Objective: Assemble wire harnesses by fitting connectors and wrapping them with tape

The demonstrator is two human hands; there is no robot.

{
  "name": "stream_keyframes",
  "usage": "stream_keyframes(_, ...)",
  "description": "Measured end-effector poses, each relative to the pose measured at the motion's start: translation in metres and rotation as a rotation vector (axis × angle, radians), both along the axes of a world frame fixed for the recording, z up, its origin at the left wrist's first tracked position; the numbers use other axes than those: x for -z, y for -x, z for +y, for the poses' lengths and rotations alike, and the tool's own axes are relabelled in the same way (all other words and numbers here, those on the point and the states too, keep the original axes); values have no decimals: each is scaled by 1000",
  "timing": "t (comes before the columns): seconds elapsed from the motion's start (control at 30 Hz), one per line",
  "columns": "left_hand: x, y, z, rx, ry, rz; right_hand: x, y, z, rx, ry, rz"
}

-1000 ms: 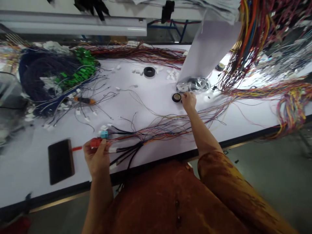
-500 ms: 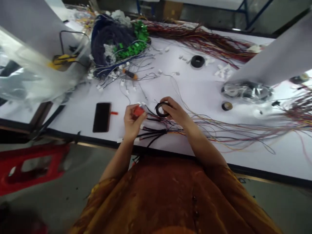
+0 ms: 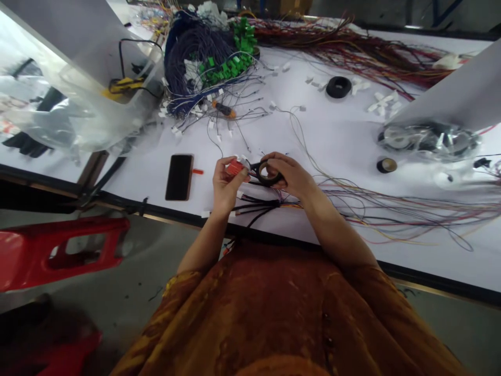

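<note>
Right hand [image 3: 291, 176] brought back gripping black tape ring [image 3: 267, 175]; left hand [image 3: 226, 183] pinching red plastic connector [image 3: 235, 167], thin wires [image 3: 391, 209]

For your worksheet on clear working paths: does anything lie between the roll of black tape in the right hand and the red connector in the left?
Nothing visible: the tape roll in the right hand sits right beside the red connector held by the left hand.

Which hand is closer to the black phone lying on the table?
The left hand. It is just right of the phone, holding a red connector. The right hand is farther right, holding a tape roll.
</note>
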State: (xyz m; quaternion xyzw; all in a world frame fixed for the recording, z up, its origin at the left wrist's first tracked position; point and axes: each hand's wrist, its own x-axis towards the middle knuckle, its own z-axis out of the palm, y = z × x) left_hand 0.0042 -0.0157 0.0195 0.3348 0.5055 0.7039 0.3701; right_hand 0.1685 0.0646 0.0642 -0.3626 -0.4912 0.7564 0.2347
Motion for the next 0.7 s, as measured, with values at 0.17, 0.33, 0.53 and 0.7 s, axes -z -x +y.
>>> stream_keyframes(0.17,6,6,6,-11,38,-45,6,8,26,31,110,-1)
stream_keyframes(0.33,7,14,11,50,37,-26,11,21,43,-170,151,-85)
stream_keyframes(0.53,8,27,17,177,115,34,3,23,48,-258,157,-122)
stream_keyframes(0.7,6,27,22,142,132,51,2,21,-2,-111,-261,-194)
